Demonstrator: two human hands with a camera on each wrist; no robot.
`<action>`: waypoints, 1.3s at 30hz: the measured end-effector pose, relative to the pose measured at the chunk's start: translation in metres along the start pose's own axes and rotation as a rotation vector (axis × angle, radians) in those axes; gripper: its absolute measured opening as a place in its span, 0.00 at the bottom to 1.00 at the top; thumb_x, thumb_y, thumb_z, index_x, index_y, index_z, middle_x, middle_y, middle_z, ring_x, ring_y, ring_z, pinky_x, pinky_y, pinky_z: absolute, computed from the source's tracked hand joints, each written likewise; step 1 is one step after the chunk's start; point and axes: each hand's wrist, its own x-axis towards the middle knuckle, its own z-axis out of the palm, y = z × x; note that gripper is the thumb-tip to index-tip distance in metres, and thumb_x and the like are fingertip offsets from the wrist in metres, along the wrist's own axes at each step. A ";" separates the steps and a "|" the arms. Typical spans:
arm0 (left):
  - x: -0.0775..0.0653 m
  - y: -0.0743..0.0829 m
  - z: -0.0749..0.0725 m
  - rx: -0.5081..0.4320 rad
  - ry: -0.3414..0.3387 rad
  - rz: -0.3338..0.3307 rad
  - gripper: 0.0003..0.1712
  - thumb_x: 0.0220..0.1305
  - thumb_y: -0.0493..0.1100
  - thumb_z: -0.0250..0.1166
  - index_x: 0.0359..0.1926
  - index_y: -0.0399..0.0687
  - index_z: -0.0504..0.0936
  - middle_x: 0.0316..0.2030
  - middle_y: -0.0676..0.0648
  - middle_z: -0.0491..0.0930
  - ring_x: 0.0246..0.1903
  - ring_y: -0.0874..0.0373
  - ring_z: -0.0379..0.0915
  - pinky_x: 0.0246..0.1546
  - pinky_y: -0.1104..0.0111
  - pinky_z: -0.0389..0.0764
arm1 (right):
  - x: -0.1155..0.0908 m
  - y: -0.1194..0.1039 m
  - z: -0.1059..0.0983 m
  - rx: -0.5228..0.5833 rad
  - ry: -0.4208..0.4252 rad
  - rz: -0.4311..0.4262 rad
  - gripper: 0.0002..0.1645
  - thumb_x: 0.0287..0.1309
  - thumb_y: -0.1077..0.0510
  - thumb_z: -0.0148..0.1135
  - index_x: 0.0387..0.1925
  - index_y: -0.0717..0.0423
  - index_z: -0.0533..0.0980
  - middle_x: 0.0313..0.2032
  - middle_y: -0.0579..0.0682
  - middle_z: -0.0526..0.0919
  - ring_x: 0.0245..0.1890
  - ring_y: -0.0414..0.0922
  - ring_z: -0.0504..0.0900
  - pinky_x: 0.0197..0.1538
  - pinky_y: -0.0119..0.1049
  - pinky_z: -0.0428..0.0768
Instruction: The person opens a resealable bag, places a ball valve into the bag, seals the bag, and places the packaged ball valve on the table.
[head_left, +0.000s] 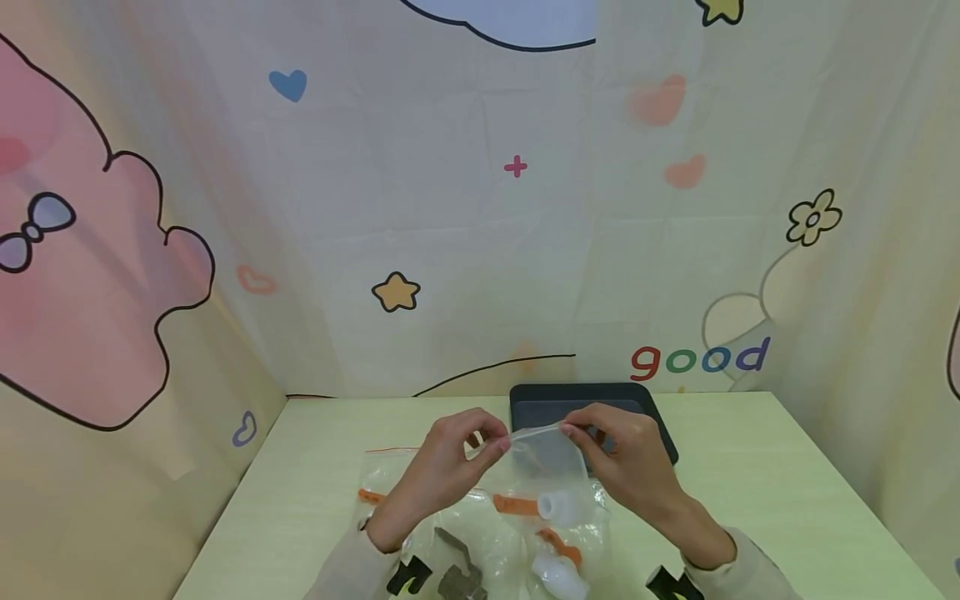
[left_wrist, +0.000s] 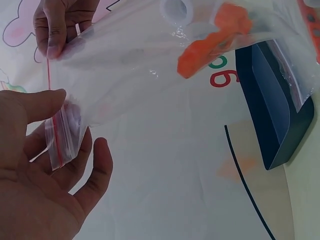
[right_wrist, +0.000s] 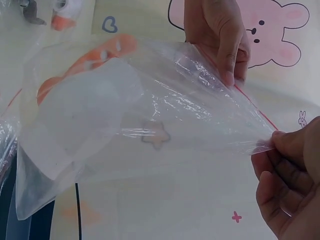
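A clear zip-seal bag [head_left: 543, 454] with a red line along its mouth hangs between my two hands above the table. My left hand [head_left: 453, 458] pinches one end of the mouth between thumb and fingers. At the other end, my right hand [head_left: 630, 462] pinches the same edge. Inside the bag are a white plastic piece [head_left: 555, 507] and an orange handle-like piece [head_left: 516, 505], also seen as an orange part [left_wrist: 215, 40] in the left wrist view. Whether the seal is closed all along cannot be told.
Under the hands lie more clear bags, with a metal lever valve [head_left: 461, 579], a white fitting [head_left: 561, 577] with an orange handle [head_left: 561, 546], and another orange piece [head_left: 371, 497]. A dark tray [head_left: 577, 389] stands at the table's back, before a printed curtain [head_left: 480, 250].
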 end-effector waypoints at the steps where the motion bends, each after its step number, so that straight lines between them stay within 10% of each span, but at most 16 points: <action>1: 0.000 0.000 0.000 -0.001 -0.003 -0.010 0.03 0.67 0.46 0.64 0.39 0.55 0.81 0.33 0.59 0.80 0.33 0.68 0.73 0.37 0.72 0.78 | 0.000 0.001 -0.001 0.000 -0.002 0.001 0.08 0.50 0.67 0.72 0.31 0.52 0.83 0.27 0.41 0.86 0.22 0.29 0.73 0.27 0.20 0.72; 10: -0.003 -0.004 -0.003 -0.008 0.010 -0.002 0.04 0.68 0.46 0.63 0.39 0.54 0.81 0.33 0.57 0.81 0.34 0.66 0.74 0.36 0.72 0.79 | 0.001 0.002 -0.007 0.016 -0.019 0.015 0.03 0.60 0.58 0.67 0.32 0.53 0.83 0.29 0.42 0.86 0.22 0.30 0.74 0.28 0.19 0.73; 19: -0.004 -0.004 -0.001 0.034 0.045 0.052 0.04 0.68 0.43 0.63 0.36 0.50 0.81 0.30 0.56 0.79 0.33 0.66 0.73 0.35 0.73 0.77 | 0.001 0.001 -0.004 0.012 0.021 0.000 0.13 0.46 0.71 0.72 0.31 0.51 0.83 0.27 0.41 0.85 0.21 0.29 0.72 0.26 0.20 0.71; 39: -0.012 -0.015 -0.007 -0.048 0.022 -0.021 0.03 0.68 0.46 0.63 0.38 0.55 0.81 0.32 0.58 0.80 0.33 0.68 0.73 0.37 0.71 0.80 | 0.003 0.003 -0.008 0.017 0.013 0.021 0.05 0.53 0.65 0.71 0.31 0.53 0.83 0.27 0.42 0.85 0.21 0.30 0.72 0.26 0.20 0.70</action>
